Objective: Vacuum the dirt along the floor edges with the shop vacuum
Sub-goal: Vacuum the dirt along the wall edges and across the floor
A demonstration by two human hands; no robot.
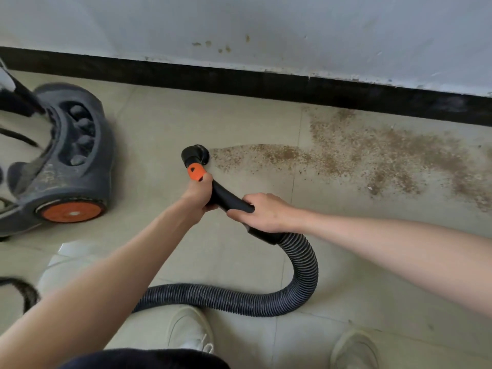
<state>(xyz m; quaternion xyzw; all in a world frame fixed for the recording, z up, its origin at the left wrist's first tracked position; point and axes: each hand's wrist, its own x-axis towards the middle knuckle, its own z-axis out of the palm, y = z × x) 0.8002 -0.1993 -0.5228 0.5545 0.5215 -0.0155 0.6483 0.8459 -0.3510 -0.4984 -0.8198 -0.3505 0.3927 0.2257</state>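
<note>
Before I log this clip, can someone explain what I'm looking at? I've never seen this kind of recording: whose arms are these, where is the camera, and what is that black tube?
There is one picture, taken by a wide-angle camera worn on a person's head, looking down at their own arms and shoes. No robot is involved. The left hand has its grip on the black rigid wand just below an orange collar; the right hand grips the wand's rear end, where the ribbed hose begins. The hose loops back across the tiled floor. The round nozzle sits at the left tip of a spread of brown dirt, which lies along the black baseboard under a white wall. The grey machine with an orange wheel at left is the shop vacuum.
</note>
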